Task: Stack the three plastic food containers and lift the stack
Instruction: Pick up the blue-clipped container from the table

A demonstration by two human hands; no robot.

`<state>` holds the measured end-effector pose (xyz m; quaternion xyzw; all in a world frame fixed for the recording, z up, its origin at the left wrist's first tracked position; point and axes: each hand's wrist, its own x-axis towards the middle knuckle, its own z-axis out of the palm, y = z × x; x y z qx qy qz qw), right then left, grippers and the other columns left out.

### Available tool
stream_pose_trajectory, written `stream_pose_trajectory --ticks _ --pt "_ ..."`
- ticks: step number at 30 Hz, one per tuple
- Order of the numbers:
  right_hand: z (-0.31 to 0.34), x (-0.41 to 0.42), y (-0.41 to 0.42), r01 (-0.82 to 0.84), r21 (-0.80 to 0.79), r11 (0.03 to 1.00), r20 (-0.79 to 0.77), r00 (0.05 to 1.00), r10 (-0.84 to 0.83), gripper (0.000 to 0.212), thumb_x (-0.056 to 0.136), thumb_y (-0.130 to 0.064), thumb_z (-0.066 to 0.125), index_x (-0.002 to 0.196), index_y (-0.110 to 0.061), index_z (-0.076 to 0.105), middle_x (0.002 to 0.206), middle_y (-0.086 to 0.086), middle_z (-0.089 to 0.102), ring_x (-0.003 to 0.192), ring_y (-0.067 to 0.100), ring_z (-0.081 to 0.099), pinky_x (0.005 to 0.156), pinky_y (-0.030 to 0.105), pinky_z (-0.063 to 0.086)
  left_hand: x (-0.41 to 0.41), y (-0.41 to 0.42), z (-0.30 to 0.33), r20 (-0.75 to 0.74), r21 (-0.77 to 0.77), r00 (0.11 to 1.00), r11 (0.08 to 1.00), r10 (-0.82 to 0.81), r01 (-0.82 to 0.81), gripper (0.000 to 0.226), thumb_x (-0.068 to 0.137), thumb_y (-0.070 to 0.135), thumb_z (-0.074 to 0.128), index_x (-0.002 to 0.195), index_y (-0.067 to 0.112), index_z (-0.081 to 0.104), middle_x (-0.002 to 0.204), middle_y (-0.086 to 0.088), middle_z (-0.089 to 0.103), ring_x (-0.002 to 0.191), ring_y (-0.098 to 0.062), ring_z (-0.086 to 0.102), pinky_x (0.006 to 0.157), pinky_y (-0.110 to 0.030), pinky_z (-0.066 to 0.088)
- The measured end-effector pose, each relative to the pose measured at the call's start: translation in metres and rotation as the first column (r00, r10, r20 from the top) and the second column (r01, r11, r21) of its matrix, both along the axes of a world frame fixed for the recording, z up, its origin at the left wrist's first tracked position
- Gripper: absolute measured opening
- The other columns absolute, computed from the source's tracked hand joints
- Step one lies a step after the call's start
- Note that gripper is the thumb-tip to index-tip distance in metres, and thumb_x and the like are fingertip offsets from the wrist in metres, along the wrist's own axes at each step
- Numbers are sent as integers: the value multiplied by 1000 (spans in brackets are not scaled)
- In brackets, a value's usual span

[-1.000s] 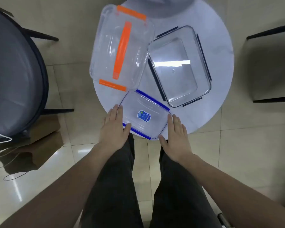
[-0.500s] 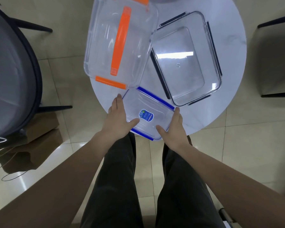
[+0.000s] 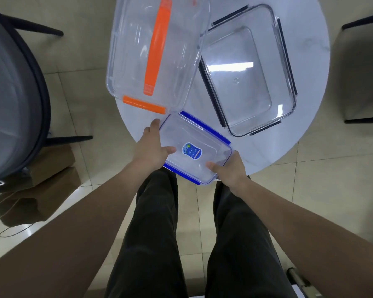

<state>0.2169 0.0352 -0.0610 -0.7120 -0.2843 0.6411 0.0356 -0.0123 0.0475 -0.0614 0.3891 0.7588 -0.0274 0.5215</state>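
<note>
Three containers: all on the round white table (image 3: 306, 61), tiled floor (image 3: 78, 100) around it
Orange-handled container (image 3: 157, 50): beyond the left hand (image 3: 151, 151)
Dark-clipped container (image 3: 248, 72): beyond the right hand (image 3: 230, 168)
Blue-clipped container (image 3: 194, 147): between both hands, thumbs now clamped over its lid; earlier they lay flat beside it

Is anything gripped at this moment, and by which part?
Both hands, left and right, grip the small clear plastic container with blue clips by its short ends, thumbs over the lid.
</note>
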Motion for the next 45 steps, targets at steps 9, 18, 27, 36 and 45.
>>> stream_pose_trajectory --ticks 9,18,27,36,45 --pt "-7 3 -8 -77 -4 997 32 996 77 62 80 -22 81 133 -23 50 121 -1 65 98 18 68 67 16 57 1 1 -4 -16 -13 999 999 40 -40 69 83 22 82 138 18 39 129 -9 56 118 -28 59 86 -34 50" --pt "-7 3 -7 -87 -18 996 74 993 89 62 81 -22 81 133 -22 49 120 -2 64 93 13 65 71 18 56 0 0 -3 -22 -18 999 999 50 -50 67 83 24 83 135 21 42 125 -7 58 114 -26 61 80 -32 48" --pt "-1 8 -6 -201 10 979 102 975 199 60 80 -24 82 132 -19 53 120 1 66 100 17 66 84 33 58 -1 -28 6 -27 -20 993 993 115 -115 72 81 29 83 138 19 41 128 -7 60 115 -28 61 90 -43 59" --pt "11 13 -8 -282 -11 959 129 951 281 60 78 -28 83 129 -18 53 119 2 67 101 17 67 74 23 55 -3 -44 23 7 -13 985 985 173 -173 68 81 30 84 134 20 44 126 -2 60 108 -19 60 82 -33 55" --pt "33 8 -4 -381 64 922 32 924 380 64 78 -30 82 133 -19 49 122 -2 65 104 14 67 61 6 53 -17 -58 51 43 12 952 952 304 -305 70 79 33 84 137 21 46 124 8 60 104 -12 60 71 -16 48"
